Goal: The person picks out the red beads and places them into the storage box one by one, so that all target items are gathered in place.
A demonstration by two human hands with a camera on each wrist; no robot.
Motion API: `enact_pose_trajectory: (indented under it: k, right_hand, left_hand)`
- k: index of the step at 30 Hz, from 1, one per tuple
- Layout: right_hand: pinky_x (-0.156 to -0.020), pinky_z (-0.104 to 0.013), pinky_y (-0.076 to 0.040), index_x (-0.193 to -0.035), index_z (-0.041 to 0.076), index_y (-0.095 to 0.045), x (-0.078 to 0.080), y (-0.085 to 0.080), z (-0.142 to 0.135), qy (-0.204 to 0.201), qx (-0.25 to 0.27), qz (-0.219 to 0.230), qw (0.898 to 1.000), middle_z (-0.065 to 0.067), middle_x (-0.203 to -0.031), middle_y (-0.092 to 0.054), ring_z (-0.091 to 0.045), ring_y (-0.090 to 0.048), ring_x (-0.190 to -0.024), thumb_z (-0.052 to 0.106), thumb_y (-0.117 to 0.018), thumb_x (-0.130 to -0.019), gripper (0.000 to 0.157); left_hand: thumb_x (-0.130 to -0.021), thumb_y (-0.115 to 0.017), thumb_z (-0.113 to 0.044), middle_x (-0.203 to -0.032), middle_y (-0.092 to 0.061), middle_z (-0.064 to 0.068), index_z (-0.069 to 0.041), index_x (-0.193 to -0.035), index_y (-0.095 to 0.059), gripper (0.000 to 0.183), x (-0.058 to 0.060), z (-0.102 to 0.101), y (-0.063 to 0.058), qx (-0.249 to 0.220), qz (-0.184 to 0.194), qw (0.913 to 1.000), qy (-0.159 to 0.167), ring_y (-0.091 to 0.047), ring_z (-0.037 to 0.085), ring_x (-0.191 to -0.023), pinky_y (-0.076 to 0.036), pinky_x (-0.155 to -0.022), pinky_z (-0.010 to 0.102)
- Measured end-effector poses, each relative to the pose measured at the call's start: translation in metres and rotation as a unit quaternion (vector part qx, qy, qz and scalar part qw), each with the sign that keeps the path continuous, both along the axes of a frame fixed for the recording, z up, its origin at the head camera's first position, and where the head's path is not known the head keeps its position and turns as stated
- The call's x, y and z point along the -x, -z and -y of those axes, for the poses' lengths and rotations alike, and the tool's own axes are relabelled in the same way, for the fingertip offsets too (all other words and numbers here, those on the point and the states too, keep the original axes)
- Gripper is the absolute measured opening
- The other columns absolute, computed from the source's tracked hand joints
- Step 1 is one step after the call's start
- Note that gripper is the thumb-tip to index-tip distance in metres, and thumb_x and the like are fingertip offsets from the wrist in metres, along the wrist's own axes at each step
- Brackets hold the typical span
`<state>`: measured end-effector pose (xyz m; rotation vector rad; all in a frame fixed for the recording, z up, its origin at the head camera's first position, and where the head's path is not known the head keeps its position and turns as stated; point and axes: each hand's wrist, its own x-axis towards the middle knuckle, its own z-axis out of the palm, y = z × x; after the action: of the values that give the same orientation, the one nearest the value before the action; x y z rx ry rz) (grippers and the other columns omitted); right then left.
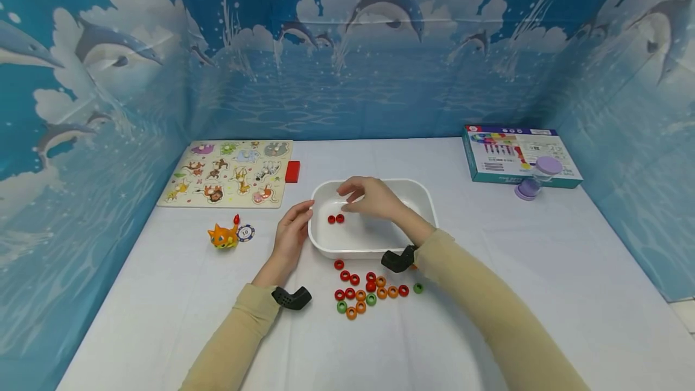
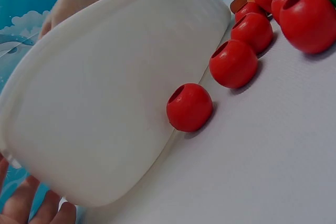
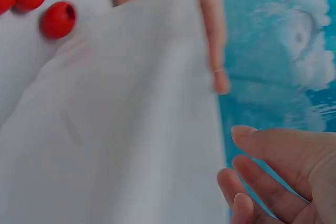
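A white rectangular tray point(image 1: 347, 241) stands on the table in the head view, with two red beads point(image 1: 339, 218) on its floor near the left side. My left hand point(image 1: 291, 235) touches the tray's left rim from outside, fingers nearly straight along it. Over the tray's left half is my right hand point(image 1: 373, 198), its fingers loosely bent and thumb apart. Nothing shows between those fingertips point(image 3: 242, 203) in the right wrist view. Red beads point(image 2: 190, 107) with holes lie along the tray's near wall in the left wrist view.
Several loose orange beads point(image 1: 361, 295) and green beads point(image 1: 371, 299) lie nearer me. At left are an animal puzzle board point(image 1: 228, 175), a red block point(image 1: 292, 171), an orange toy animal point(image 1: 222, 236) and a chip point(image 1: 246, 233). A box point(image 1: 518, 155) and a purple-lidded item point(image 1: 528, 189) stand back right.
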<state>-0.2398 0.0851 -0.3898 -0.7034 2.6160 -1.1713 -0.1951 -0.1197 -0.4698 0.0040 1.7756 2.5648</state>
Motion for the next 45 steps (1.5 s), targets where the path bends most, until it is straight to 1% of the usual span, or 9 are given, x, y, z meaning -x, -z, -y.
enact_pose_trajectory:
  k: [4, 6, 10, 16, 20, 27, 34, 40, 45]
  right_hand:
    - [-0.074, -0.028, -0.049, -0.11, 0.013, -0.06, -0.018, -0.017, -0.022, -0.027, 0.038, -0.013, 0.999, 0.003, -0.105, -0.06, -0.01, -0.058, -0.086, 0.024, -0.07, -0.077, 0.036]
    - [-0.072, -0.031, -0.05, -0.108, 0.01, -0.061, -0.037, -0.032, -0.031, -0.046, 0.06, -0.01, 0.997, -0.001, -0.104, -0.061, -0.013, -0.059, -0.084, 0.02, -0.069, -0.078, 0.033]
    - [-0.063, -0.031, -0.051, -0.104, 0.01, -0.062, -0.069, -0.034, -0.051, -0.085, 0.082, 0.015, 0.993, -0.004, -0.1, -0.063, -0.015, -0.06, -0.075, 0.018, -0.068, -0.079, 0.027]
    - [-0.048, -0.026, -0.048, -0.1, 0.015, -0.063, -0.102, -0.001, -0.079, -0.111, 0.074, 0.054, 0.99, -0.001, -0.077, -0.064, -0.017, -0.057, -0.057, 0.022, -0.069, -0.078, 0.024]
    - [-0.046, -0.024, -0.046, -0.1, 0.015, -0.064, -0.116, 0.02, -0.094, -0.105, 0.059, 0.059, 0.991, 0.001, -0.065, -0.062, -0.013, -0.055, -0.053, 0.026, -0.071, -0.076, 0.028]
    - [-0.044, -0.02, -0.041, -0.098, 0.016, -0.065, -0.125, 0.04, -0.108, -0.077, 0.045, 0.056, 0.994, 0.004, -0.061, -0.055, -0.005, -0.046, -0.05, 0.024, -0.074, -0.071, 0.029]
    - [-0.04, -0.017, -0.034, -0.095, 0.012, -0.066, -0.126, 0.054, -0.108, -0.088, 0.051, 0.003, 0.995, -0.002, -0.058, -0.049, -0.004, -0.037, -0.046, 0.012, -0.077, -0.068, 0.03]
    - [-0.041, -0.016, -0.035, -0.094, 0.023, -0.067, -0.123, 0.066, -0.111, -0.084, 0.027, 0.002, 0.996, 0.008, -0.058, -0.048, 0.0, -0.038, -0.046, 0.023, -0.075, -0.071, 0.025]
    - [-0.041, -0.019, -0.038, -0.094, 0.026, -0.067, -0.122, 0.067, -0.113, -0.079, 0.033, -0.003, 0.996, 0.009, -0.062, -0.051, -0.002, -0.041, -0.046, 0.027, -0.074, -0.072, 0.023]
  left_hand:
    - [-0.086, -0.058, -0.019, -0.123, -0.048, 0.004, -0.006, -0.117, -0.054, 0.034, 0.0, 0.0, 0.001, 0.0, 0.0, 1.0, -0.002, -0.048, 0.019, -0.111, -0.042, -0.091, 0.027]
    - [-0.086, -0.058, -0.019, -0.123, -0.049, 0.003, -0.007, -0.117, -0.054, 0.034, 0.001, 0.0, 0.001, 0.002, 0.002, 1.0, -0.002, -0.048, 0.019, -0.11, -0.041, -0.091, 0.028]
    - [-0.087, -0.057, -0.02, -0.123, -0.049, 0.002, -0.008, -0.118, -0.054, 0.033, 0.0, 0.001, 0.001, 0.005, 0.004, 1.0, 0.001, -0.047, 0.019, -0.111, -0.04, -0.093, 0.028]
    - [-0.087, -0.056, -0.02, -0.123, -0.049, 0.002, -0.008, -0.118, -0.054, 0.033, 0.001, 0.001, 0.0, 0.005, 0.004, 1.0, 0.0, -0.047, 0.019, -0.112, -0.04, -0.093, 0.028]
    - [-0.087, -0.057, -0.02, -0.123, -0.049, 0.002, -0.008, -0.117, -0.054, 0.033, 0.001, 0.001, 0.0, 0.003, 0.006, 1.0, 0.0, -0.046, 0.018, -0.112, -0.04, -0.093, 0.028]
    - [-0.087, -0.056, -0.021, -0.123, -0.049, 0.002, -0.008, -0.118, -0.054, 0.033, 0.001, 0.0, -0.001, 0.006, 0.006, 1.0, 0.001, -0.046, 0.018, -0.112, -0.039, -0.094, 0.028]
    - [-0.087, -0.056, -0.019, -0.125, -0.048, 0.003, -0.01, -0.116, -0.056, 0.03, 0.0, 0.0, 0.0, 0.006, 0.015, 0.9999, -0.001, -0.046, 0.018, -0.113, -0.04, -0.093, 0.027]
    - [-0.087, -0.056, -0.021, -0.125, -0.047, 0.003, -0.009, -0.117, -0.055, 0.031, 0.0, 0.0, 0.0, 0.012, 0.011, 0.9999, 0.001, -0.046, 0.019, -0.112, -0.04, -0.093, 0.027]
    - [-0.087, -0.057, -0.022, -0.124, -0.048, 0.002, -0.01, -0.116, -0.055, 0.032, 0.0, 0.0, 0.0, 0.012, 0.011, 0.9999, 0.0, -0.046, 0.019, -0.112, -0.041, -0.092, 0.027]
